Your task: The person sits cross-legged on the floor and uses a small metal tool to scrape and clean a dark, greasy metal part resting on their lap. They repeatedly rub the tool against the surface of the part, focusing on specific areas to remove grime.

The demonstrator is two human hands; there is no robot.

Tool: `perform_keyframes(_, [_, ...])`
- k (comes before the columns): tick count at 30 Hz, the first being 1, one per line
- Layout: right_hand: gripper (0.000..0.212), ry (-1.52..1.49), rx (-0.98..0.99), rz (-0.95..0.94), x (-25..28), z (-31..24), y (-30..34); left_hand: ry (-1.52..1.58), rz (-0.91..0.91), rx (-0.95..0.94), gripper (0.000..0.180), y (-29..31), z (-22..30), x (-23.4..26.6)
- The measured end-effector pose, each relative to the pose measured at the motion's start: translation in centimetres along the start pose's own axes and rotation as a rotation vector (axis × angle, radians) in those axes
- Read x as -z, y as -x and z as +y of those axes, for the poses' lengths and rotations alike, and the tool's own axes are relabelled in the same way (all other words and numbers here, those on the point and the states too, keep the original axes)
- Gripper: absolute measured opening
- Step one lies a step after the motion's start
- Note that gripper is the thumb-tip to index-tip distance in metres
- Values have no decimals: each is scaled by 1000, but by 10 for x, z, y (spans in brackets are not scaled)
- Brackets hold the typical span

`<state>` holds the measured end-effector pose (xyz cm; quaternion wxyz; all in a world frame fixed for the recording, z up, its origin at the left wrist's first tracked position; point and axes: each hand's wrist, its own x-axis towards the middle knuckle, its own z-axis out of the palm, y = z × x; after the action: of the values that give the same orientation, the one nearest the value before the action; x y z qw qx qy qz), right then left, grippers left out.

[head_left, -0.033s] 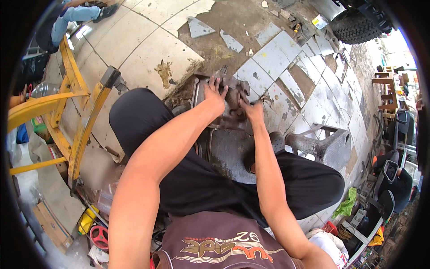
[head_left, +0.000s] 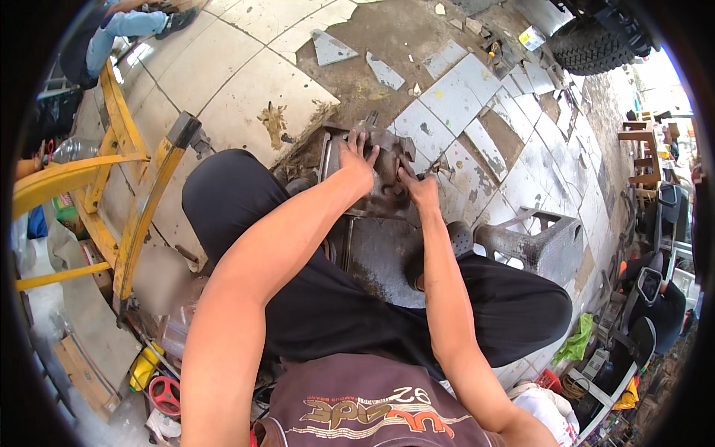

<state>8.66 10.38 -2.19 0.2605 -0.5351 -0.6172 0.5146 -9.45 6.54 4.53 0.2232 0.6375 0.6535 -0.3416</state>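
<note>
A dark, greasy metal casting (head_left: pixel 381 203) with raised shapes and a stub at its far end lies between my knees. My left hand (head_left: pixel 357 160) rests on its upper face, fingers spread and stretched out. On the casting's right side, my right hand (head_left: pixel 419 188) presses with its fingers extended; its fingertips are partly hard to make out against the dark metal. Nearer to me, a worn dark flat surface (head_left: pixel 380 257) shows below the casting, partly covered by my right forearm and my trousers.
A grey plastic stool (head_left: pixel 544 242) stands right of my knee. To the left is a yellow metal frame (head_left: pixel 138 216). Broken tiles (head_left: pixel 462 89) and bare ground lie ahead, with a tyre (head_left: pixel 592 45) at the far right. Another person's leg (head_left: pixel 123 33) shows at the upper left.
</note>
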Motion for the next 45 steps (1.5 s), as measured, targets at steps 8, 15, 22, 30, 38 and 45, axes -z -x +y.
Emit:
perform_keyframes(8, [76,172,-219,-14,5,-19,10,-11,6,17,122,4,1,-6])
perform_keyframes(15, [59,648,-273,177,-11,-52,-25,-6,-42,33,117,3,2,1])
perform_keyframes(22, [41,710,-103,-2,67,-65,-38,20,-59,33,116,0,4,-1])
perform_keyframes(30, [48,559,-83,-138,99,-124,26,74,-81,17,116,9,2,7])
perform_keyframes(38, [35,448,54,-42,41,-50,54,425,394,24,93,23,-16,-2])
perform_keyframes(45, [32,364,293,-147,31,-35,61,939,356,292,118,14,-11,-23])
